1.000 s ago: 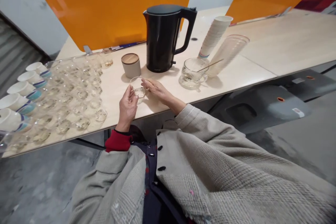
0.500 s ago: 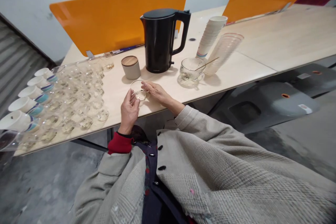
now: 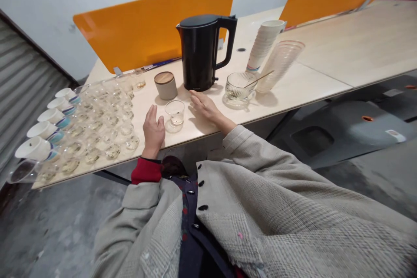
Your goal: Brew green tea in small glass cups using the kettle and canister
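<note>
A clear plastic cup [image 3: 175, 113] stands upright on the pale wooden table [image 3: 202, 135], with a few dark bits at its bottom. My left hand [image 3: 153, 132] is just to the left of the cup, open and apart from it. On the cup's other side, my right hand [image 3: 206, 107] is open with fingers stretched out, holding nothing. Behind the cup sits a grey canister [image 3: 166, 88] with a wooden lid. The black electric kettle [image 3: 198, 54] stands just beyond my right fingertips.
Many filled clear cups [image 3: 112, 150] stand in rows at the left, beside white paper cups [image 3: 42, 130]. Right of the kettle are a ribbed glass cup [image 3: 237, 87] with a thin stick, stacked paper cups [image 3: 263, 43] and stacked plastic cups [image 3: 282, 65]. An orange divider [image 3: 150, 21] stands behind.
Both hands have let go of the clear plastic cup and moved apart, the left one to the left and the right one to the right. The cup is left standing on the table.
</note>
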The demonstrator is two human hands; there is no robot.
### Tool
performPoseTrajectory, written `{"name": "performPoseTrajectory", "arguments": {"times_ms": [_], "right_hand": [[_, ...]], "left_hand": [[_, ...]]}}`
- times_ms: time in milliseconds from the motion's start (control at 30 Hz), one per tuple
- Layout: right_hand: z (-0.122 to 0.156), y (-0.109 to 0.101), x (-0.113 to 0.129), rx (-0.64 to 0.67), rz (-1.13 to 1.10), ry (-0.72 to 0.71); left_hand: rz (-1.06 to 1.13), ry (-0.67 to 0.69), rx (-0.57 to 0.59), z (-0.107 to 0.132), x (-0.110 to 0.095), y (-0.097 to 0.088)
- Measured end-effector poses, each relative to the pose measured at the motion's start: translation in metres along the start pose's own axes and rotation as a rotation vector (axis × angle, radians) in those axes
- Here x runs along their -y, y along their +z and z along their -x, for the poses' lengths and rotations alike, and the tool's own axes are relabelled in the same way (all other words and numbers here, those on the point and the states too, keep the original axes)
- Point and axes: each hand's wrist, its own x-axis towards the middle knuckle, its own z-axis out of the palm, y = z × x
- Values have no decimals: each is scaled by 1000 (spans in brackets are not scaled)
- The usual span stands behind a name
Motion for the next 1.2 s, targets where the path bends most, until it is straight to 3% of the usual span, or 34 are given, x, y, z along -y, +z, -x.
{"name": "performPoseTrajectory", "arguments": {"times_ms": [100,200,300,467,867,1200], "right_hand": [[1,2,-1,127,368,-22],[8,9,2,252,511,-39],[11,12,4,305,529,-36],[10,10,3,322,519,-21],[14,13,-2,307,516,-52],[14,12,2,338,572,-27]], "left_hand": [[-136,-4,46,-3,6,4],[-295,-42,179,2,6,10],[-380,-45,246,5,5,11],[-388,-36,215,5,4,11],[-485,-67,288,6,-11,8],[-804,-96,419,7,-31,1]]}}
